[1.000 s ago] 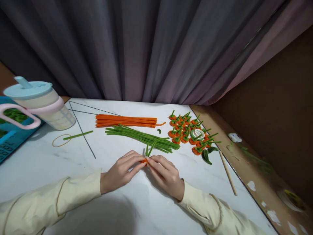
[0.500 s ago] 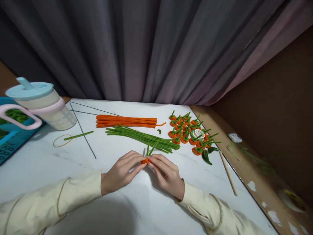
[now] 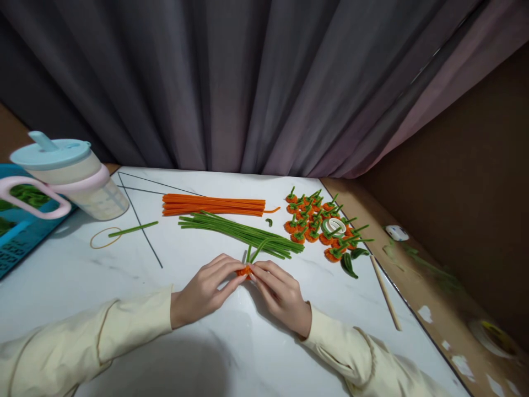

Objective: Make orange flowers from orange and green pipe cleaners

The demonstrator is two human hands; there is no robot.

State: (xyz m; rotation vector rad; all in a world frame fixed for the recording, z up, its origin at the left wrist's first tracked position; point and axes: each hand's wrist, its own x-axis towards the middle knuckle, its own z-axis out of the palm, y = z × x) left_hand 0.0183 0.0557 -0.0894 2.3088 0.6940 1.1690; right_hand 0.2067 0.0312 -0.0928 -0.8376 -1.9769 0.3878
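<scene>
Between my fingertips is a small orange pipe-cleaner pumpkin [image 3: 244,271] with two green stems sticking up from its top. My left hand [image 3: 211,285] pinches its left side; my right hand [image 3: 281,292] pinches its right side, partly covering it. Just beyond lies a loose bundle of green pipe cleaners [image 3: 235,231], and behind that a bundle of orange pipe cleaners [image 3: 212,204]. To the right sits a cluster of finished-looking orange pumpkins [image 3: 312,236] with green stems, a roll of white tape [image 3: 334,226] resting among them.
At the left stand a tumbler with a blue lid [image 3: 88,182] and a blue tray [image 3: 25,242]. A rubber band [image 3: 91,242] lies by a single green pipe cleaner [image 3: 134,229]. Dark green leaf shapes [image 3: 349,266] and a thin wooden stick [image 3: 386,292] are near the right table edge.
Both hands keep their pinch on the pumpkin, with only a slight shift of the fingers. The pumpkin and its green stems have moved a little to the left.
</scene>
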